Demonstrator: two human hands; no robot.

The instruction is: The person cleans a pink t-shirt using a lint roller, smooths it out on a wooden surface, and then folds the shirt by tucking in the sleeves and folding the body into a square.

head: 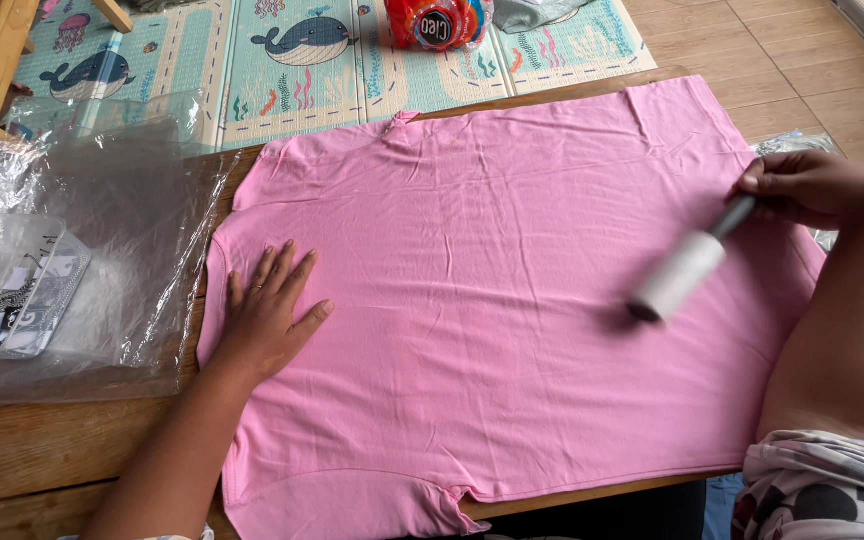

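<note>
Pink shirt [512,300] lies spread on the wooden tabletop [42,450], pinned flat by the open left hand [267,310] while the right hand [802,185] fingers grip a lint roller [682,272] angled onto the cloth.

1. A single view, from a camera worn on the person's head, looks steeply down and forward over a wooden table [42,450].
2. It sits close: a spread pink cotton T-shirt [512,300] fills most of the frame.
3. The upper edge reaches a patterned foam floor mat [252,70] beyond the table.
4. Both forearms enter from the bottom edge.
</note>
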